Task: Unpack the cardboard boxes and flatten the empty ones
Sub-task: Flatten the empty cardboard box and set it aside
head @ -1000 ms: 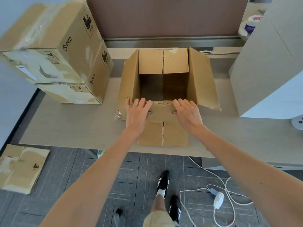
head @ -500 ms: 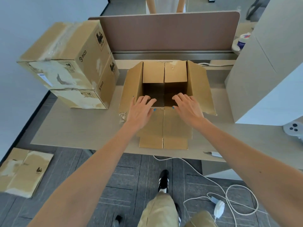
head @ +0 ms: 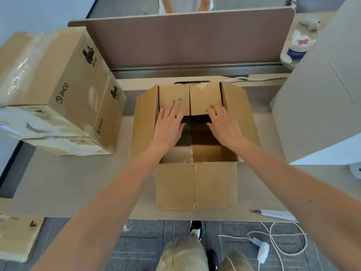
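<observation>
Evidently the flattening step is in hand: the open box (head: pixel 144 122) sits mid-bench (head: pixel 68 182) with nothing visible inside, the left hand (head: pixel 169 128) lying flat with fingers spread on its far flaps (head: pixel 173 94), the right hand (head: pixel 224 127) on the neighbouring flap, though I cannot tell whether it grips the edge. Next, I judge, those flaps need pushing through so the walls can fold flat. Left of the open box, two taped PICO boxes (head: pixel 64 90) stand stacked, contents hidden, seemingly not yet unpacked.
</observation>
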Motion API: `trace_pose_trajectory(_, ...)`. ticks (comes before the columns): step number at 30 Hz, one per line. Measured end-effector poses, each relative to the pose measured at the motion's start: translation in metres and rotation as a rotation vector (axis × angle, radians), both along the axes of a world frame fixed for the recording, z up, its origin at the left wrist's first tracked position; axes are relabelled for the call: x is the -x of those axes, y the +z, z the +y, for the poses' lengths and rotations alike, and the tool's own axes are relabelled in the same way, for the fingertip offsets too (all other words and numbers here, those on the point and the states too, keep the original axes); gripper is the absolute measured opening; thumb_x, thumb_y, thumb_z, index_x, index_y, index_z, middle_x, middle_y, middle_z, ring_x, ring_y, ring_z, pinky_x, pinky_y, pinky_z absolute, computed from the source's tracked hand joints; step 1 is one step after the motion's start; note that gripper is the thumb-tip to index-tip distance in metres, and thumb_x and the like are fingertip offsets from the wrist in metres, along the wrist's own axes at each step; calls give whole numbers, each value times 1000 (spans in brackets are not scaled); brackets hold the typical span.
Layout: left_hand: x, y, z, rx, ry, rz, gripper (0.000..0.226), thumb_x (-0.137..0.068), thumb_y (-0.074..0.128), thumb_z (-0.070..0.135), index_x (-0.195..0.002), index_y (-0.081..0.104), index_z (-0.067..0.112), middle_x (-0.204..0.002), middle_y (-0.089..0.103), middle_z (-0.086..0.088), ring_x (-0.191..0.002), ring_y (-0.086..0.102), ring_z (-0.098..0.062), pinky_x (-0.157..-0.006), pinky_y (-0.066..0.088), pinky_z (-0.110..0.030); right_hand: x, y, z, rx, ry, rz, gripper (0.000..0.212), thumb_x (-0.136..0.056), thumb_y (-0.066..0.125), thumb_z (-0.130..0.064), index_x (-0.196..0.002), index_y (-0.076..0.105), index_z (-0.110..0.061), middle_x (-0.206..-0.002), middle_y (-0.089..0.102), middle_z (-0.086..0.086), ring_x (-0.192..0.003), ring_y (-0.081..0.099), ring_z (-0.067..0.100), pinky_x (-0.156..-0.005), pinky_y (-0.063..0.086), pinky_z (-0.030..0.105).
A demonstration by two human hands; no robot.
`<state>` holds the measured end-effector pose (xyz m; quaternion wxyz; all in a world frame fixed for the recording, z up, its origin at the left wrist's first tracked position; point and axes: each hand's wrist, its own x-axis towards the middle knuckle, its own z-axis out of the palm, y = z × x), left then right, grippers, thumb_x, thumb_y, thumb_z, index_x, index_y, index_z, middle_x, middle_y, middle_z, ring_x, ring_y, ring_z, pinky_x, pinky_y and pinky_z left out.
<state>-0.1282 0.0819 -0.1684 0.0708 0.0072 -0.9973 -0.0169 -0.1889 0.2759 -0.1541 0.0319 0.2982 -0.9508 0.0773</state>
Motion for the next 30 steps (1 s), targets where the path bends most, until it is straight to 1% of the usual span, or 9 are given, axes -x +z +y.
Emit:
trace_pose_trajectory(6, 43, -12, -10, 59, -12, -82, 94, -91, 67, 36, -159, 3, 24, -166, -2, -9, -153, -6, -30, -124, 5, -50, 43, -14, -21, -173, -34, 9, 97, -80, 75, -28, -153, 13, -13, -161, 8, 11, -149, 7, 27, -121, 14, 44)
trace_pose_trajectory(9, 60, -16, -20, 61, -8, -129, 97, -90, 70, 31, -159, 1, 26, -166, -6, -10, -152, -9, -32, -124, 5, -52, 59, -18, -30, -197, -40, 14, 98, -79, 75, -22, -153, 10, -15, -161, 4, 11, -149, 3, 28, -121, 11, 45)
trace_pose_trajectory(15, 71, 4, -42, -56, -114, -292, 74, -100, 53, 40, -158, 7, 30, -167, -4, -2, -153, -7, -26, -124, 6, -49, 68, -6, -30, -88, 33, -69, 69, -88, 55, -23, -150, 26, -14, -159, 20, 8, -147, 15, 24, -119, 14, 37)
trace_pose_trajectory(17, 76, 22, -50, -92, -148, -345, 67, -102, 47, 44, -158, 11, 33, -167, 3, 1, -153, -1, -23, -124, 7, -46, 72, 7, -26, 5, 64, -41, 58, -87, 53, -24, -143, 40, -15, -152, 36, 6, -141, 31, 23, -115, 26, 37)
trace_pose_trajectory(20, 86, 54, -58, -148, -211, -367, 53, -104, 39, 45, -155, 27, 36, -162, 26, 5, -149, 23, -20, -120, 24, -41, 85, 28, -28, 93, 75, 65, 39, -88, 51, -25, -125, 60, -16, -126, 62, 4, -114, 57, 22, -91, 47, 34)
trace_pose_trajectory(23, 102, 85, -67, -251, -203, -282, 42, -105, 39, 40, -146, 47, 32, -143, 55, 4, -129, 51, -18, -103, 41, -32, 106, 48, -40, 149, 88, 181, 25, -88, 50, -22, -103, 68, -14, -96, 71, 4, -88, 64, 22, -75, 47, 30)
trace_pose_trajectory(25, 119, 98, -73, -238, -176, -156, 35, -105, 42, 35, -134, 60, 27, -126, 67, -1, -113, 61, -23, -96, 46, -34, 122, 57, -50, 187, 103, 283, 19, -88, 50, -18, -99, 65, -13, -93, 70, 5, -87, 63, 25, -76, 46, 34)
trace_pose_trajectory(28, 147, 98, -80, -172, -145, 156, 25, -101, 51, 21, -120, 67, 21, -113, 72, -4, -105, 63, -29, -96, 39, -38, 147, 59, -63, 181, 54, 354, 28, -92, 52, -14, -119, 58, -10, -117, 64, 8, -109, 58, 26, -93, 42, 37)
trace_pose_trajectory(30, 163, 86, -85, -141, -77, 258, 42, -95, 56, 8, -135, 57, 19, -136, 59, -7, -126, 52, -26, -108, 31, -39, 163, 55, -70, 116, -24, 356, 48, -94, 53, -16, -140, 43, -9, -144, 46, 10, -133, 42, 26, -110, 33, 38)
